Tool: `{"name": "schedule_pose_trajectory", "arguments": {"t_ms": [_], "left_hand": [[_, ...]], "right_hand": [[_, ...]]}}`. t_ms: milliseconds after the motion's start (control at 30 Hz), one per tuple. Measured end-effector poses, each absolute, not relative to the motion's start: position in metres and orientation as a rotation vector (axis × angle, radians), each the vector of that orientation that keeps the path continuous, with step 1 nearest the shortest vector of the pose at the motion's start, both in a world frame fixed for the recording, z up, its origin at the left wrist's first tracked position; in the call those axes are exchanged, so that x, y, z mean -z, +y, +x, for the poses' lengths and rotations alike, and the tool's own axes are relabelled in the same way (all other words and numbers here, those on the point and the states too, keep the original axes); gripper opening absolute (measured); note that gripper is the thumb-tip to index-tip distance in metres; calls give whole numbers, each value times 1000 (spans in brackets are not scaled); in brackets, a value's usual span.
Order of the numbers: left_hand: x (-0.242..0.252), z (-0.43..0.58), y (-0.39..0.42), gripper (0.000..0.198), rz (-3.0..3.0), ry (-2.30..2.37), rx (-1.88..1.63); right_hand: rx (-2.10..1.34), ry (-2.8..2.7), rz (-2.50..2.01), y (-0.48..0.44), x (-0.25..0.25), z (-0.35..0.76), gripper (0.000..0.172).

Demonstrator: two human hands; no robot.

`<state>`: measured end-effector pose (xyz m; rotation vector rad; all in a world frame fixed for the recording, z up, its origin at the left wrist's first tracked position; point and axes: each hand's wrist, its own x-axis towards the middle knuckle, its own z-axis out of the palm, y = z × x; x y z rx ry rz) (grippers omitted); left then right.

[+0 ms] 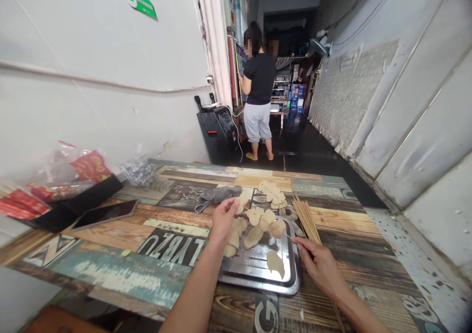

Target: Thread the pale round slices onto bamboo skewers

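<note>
Over the metal tray (pixel 258 284), my right hand (pixel 320 264) grips the end of a bamboo skewer (pixel 290 237). Several thin, pale beige slices (pixel 267 221) of some food are threaded along it. Between thumb and fingers, my left hand (pixel 223 221) pinches another slice (pixel 242 201) at the skewer's far end; whether the tip passes through it I cannot tell. Loose slices lie in the tray, one single slice (pixel 275 264) near its front and a group at its left. Beyond the tray is a row of overlapping slices (pixel 272 193).
A bundle of bamboo skewers (pixel 307 217) lies right of the tray, a grey cloth (pixel 217 195) behind it. Left are a dark flat tablet or phone (pixel 105 214) and a black box (pixel 84 198) with packets. A person (pixel 259 87) stands beyond the table, near a black speaker (pixel 217 131).
</note>
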<state>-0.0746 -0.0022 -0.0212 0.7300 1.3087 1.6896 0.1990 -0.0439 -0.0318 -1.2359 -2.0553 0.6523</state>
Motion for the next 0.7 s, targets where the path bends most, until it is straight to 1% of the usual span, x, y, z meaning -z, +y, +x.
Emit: {"name": "schedule_pose_trajectory", "arguments": {"t_ms": [400,700], "left_hand": [[32,-75,0,39,920,1391,-1683],[25,-76,0,49,609,1229,-1683]], "right_hand": [[-675,-2075,-1231,-49,31,197,35],[-658,-2042,-1216,-51,31,196,34]]}}
